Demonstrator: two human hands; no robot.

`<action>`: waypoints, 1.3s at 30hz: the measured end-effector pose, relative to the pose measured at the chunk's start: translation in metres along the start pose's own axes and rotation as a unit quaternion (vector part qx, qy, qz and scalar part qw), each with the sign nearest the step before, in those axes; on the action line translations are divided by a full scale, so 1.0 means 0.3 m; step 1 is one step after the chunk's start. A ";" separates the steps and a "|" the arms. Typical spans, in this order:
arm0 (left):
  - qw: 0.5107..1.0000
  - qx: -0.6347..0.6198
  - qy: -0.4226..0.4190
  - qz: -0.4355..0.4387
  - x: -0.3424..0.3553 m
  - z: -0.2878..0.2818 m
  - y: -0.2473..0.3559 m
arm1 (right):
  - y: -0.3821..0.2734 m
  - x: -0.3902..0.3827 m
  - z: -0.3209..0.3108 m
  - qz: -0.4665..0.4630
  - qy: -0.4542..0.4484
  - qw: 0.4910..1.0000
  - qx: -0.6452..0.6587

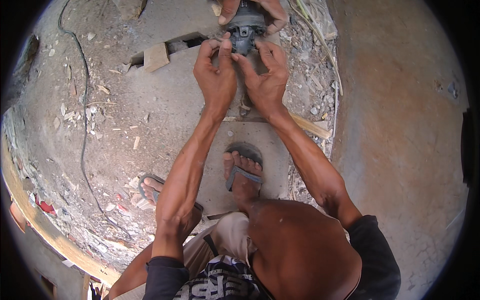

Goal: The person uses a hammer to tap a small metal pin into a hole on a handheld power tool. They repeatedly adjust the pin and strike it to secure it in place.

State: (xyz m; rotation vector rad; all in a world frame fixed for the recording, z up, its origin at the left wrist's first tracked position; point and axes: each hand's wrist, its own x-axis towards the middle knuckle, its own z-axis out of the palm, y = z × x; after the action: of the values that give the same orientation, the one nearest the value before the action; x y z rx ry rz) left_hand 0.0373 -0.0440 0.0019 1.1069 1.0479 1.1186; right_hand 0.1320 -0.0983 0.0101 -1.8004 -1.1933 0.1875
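Note:
A dark grey and black power tool (pixel 246 31), its body cut off by the top edge, is held between two pairs of hands. My left hand (pixel 216 75) pinches its near left side with thumb and fingers. On the near right side, my right hand (pixel 265 77) has its thumb and bent fingers closed at the tool's edge. Another person's hands (pixel 274 12) grip the tool from the far side. Whatever small part sits between my fingertips is too hidden to make out.
A black cable (pixel 86 95) runs along the rubble-strewn ground on the left. A wood block (pixel 156 57) lies by a gap in the slab. My sandalled foot (pixel 243 170) stands below my hands. A wood strip (pixel 310 126) and a smooth floor (pixel 395 125) lie right.

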 end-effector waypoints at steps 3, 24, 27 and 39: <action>0.997 -0.051 0.013 -0.051 0.021 -0.018 0.020 | -0.006 -0.010 0.003 0.065 -0.003 0.997 0.034; 0.982 0.077 -0.054 -0.166 0.040 -0.106 0.055 | -0.030 -0.016 0.031 0.094 0.033 0.993 0.066; 0.968 0.053 -0.088 -0.229 0.062 -0.108 0.053 | 0.000 -0.013 0.027 0.054 0.026 0.996 0.065; 0.982 0.079 -0.135 -0.108 0.064 -0.117 -0.008 | 0.016 -0.007 0.013 -0.010 0.018 0.999 0.035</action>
State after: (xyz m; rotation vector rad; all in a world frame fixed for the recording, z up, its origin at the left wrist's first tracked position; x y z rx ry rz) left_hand 0.0060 -0.0210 -0.0071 1.2000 1.0251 0.7007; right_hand 0.1319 -0.0982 0.0035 -1.7227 -1.1660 0.1823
